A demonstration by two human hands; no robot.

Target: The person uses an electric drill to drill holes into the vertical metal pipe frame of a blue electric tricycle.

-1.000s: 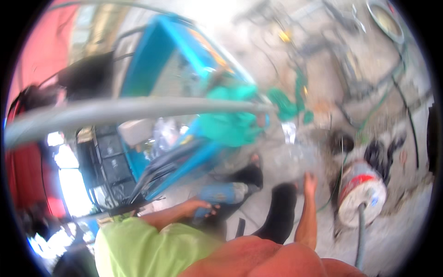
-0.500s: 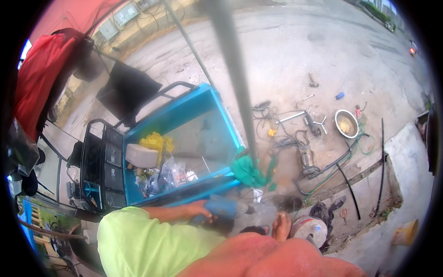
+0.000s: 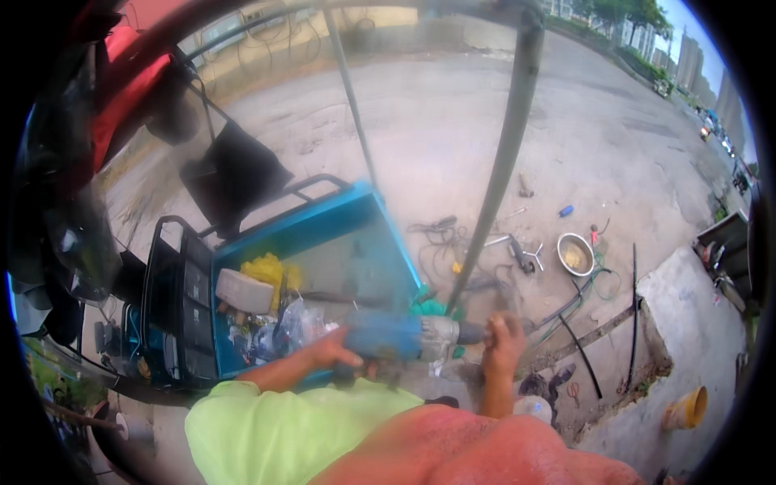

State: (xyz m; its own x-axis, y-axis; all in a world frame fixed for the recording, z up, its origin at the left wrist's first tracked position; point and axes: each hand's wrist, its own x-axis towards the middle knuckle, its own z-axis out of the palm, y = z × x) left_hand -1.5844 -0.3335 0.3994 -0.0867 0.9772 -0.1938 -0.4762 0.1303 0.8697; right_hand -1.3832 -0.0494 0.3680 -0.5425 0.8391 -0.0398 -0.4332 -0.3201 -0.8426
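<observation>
A power tool [image 3: 386, 336], its blue casing rounded, its grey neck metallic, lies level near the middle. The left hand [image 3: 333, 350] is clamped on its rear; the right hand [image 3: 503, 333] curls at its black tip, grip unclear. Left sits 1 angular teal cargo bed [image 3: 323, 217]; farther right, 1 round metal bowl [image 3: 575, 239].

Pale road [image 3: 420, 121] in daylight; yellowish wall [image 3: 305, 53] beyond; trees [image 3: 634, 14], tall buildings [image 3: 689, 65] upper right.
</observation>
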